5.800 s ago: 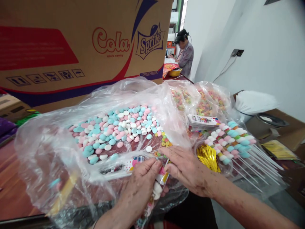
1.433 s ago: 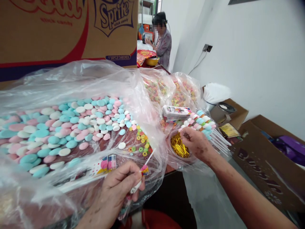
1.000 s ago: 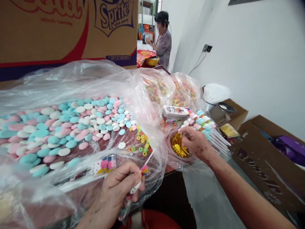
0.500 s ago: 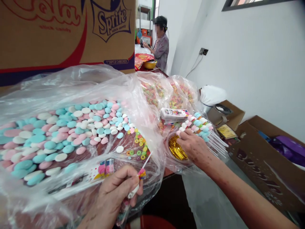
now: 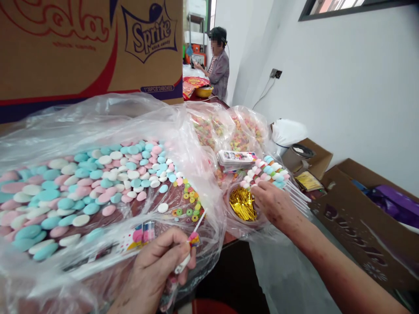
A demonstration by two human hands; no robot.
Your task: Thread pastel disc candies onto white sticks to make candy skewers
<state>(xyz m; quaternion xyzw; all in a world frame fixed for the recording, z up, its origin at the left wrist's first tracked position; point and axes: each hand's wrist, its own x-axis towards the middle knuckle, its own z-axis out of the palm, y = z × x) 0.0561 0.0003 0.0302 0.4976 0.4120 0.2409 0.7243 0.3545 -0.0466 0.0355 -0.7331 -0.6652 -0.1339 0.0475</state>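
Observation:
My left hand [image 5: 163, 261] is closed round a bagged candy stick [image 5: 194, 239] at the bottom centre. Its thin white stick points up and right, the printed bag is gathered round it, and the lower part hangs below my fingers. My right hand [image 5: 270, 198] is at the right rim of a round bowl [image 5: 229, 209] full of gold twist ties [image 5: 242, 204]. The fingers of that hand are pinched together, and what they hold, if anything, is hidden. Just beyond it lie several candy skewers [image 5: 273, 171] with white sticks pointing right.
Pink, white and blue candies [image 5: 85, 187] and small candy rings [image 5: 191, 198] lie on clear plastic [image 5: 209, 231] at left. Behind are a stack of printed bags [image 5: 235, 159], bags of candy rings [image 5: 209, 131] and a large carton [image 5: 91, 48]. Open boxes [image 5: 350, 226] stand right; a person [image 5: 220, 65] works behind.
My right hand has drawn back from over the gold twist ties to the right edge of the bowl. My left hand stays on the candy stick. The view has shifted slightly.

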